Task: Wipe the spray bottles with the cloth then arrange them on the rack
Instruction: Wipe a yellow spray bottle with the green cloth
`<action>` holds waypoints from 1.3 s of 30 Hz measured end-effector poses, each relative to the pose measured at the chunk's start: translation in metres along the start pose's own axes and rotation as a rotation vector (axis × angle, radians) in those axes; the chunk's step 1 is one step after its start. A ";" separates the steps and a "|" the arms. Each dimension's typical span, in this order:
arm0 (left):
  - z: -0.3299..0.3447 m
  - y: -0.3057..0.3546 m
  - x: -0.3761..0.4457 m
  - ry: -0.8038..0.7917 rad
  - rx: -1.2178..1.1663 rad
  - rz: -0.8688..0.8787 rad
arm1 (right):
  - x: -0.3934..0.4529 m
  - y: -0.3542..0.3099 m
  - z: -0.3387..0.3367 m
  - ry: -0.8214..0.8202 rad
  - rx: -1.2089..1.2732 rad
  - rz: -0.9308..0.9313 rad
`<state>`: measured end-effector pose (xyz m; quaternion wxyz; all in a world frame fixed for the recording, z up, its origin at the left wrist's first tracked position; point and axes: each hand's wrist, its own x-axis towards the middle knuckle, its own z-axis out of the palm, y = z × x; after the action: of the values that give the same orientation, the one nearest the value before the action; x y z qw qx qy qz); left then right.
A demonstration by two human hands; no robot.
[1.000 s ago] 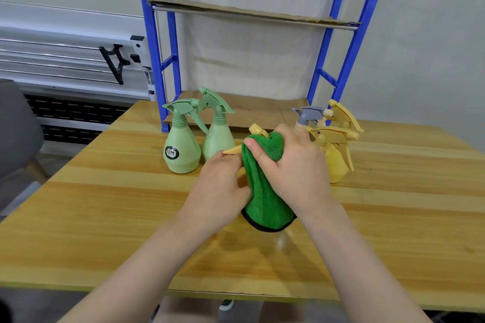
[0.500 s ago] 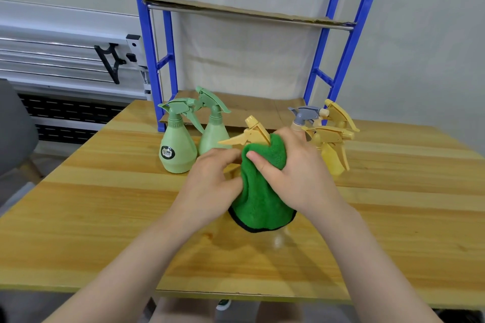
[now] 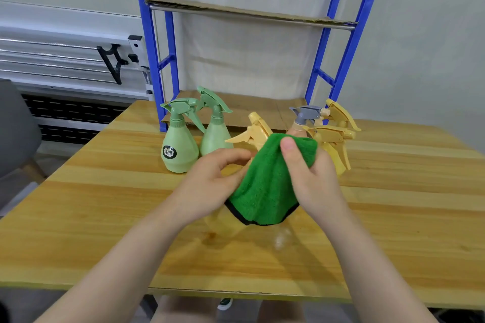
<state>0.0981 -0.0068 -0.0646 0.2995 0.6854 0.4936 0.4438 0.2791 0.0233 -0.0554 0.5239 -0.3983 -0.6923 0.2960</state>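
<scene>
You are in a plain work room, a wooden table (image 3: 105, 217), a blue metal rack (image 3: 149, 42), bare pale walls (image 3: 433, 34).

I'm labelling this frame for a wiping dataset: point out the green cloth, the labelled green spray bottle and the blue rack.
green cloth (image 3: 267, 181): head view, middle of the fabric.
labelled green spray bottle (image 3: 179, 148): head view, its body.
blue rack (image 3: 149, 60): head view, front left post.

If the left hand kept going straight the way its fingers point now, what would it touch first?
The left hand points right and slightly away, toward the green cloth draped over the yellow spray bottle. It would likely meet the cloth's near edge first; its fingertips look almost against it already, though depth is unclear.
</scene>
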 end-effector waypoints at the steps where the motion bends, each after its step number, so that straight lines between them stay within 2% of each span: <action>1: -0.004 0.001 0.000 -0.030 -0.082 -0.003 | -0.001 0.000 -0.003 0.000 0.077 0.020; 4: -0.017 0.003 -0.006 -0.113 -0.343 -0.018 | -0.003 -0.005 -0.013 0.014 0.245 0.080; 7: -0.027 0.002 -0.007 -0.205 -0.491 -0.024 | 0.003 -0.005 -0.020 0.025 0.245 0.085; 13: -0.034 -0.003 0.002 -0.433 -0.660 -0.019 | 0.016 -0.011 -0.016 0.027 0.205 -0.021; 17: -0.027 -0.004 0.007 -0.606 -0.734 -0.061 | 0.019 -0.022 -0.006 -0.100 0.226 -0.006; 20: -0.023 -0.010 0.010 -0.649 -0.749 -0.088 | 0.020 -0.022 0.003 -0.131 0.163 -0.030; 24: -0.021 -0.014 0.010 -0.610 -0.719 -0.123 | 0.020 -0.016 0.009 -0.014 0.095 -0.112; 28: -0.017 -0.011 0.013 -0.399 -0.284 -0.092 | 0.022 -0.011 0.008 0.150 -0.323 -0.226; 30: -0.010 -0.008 0.013 -0.300 -0.155 -0.008 | 0.023 -0.012 0.007 0.197 -0.502 -0.268; 32: -0.004 -0.006 0.011 -0.117 -0.099 0.022 | 0.024 -0.016 0.007 0.253 -0.573 -0.270; 35: 0.002 -0.007 0.010 0.048 -0.165 -0.025 | 0.021 -0.019 0.010 0.262 -0.438 -0.224; 37: 0.002 -0.009 0.008 0.074 -0.244 -0.037 | 0.018 -0.018 0.012 0.199 -0.207 -0.097; 39: 0.001 -0.012 0.007 0.066 -0.276 -0.014 | 0.014 -0.018 0.012 0.067 -0.098 0.034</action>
<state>0.0950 0.0035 -0.0732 0.3777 0.6192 0.4421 0.5277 0.2609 0.0264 -0.0371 0.5217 -0.4451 -0.6809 0.2571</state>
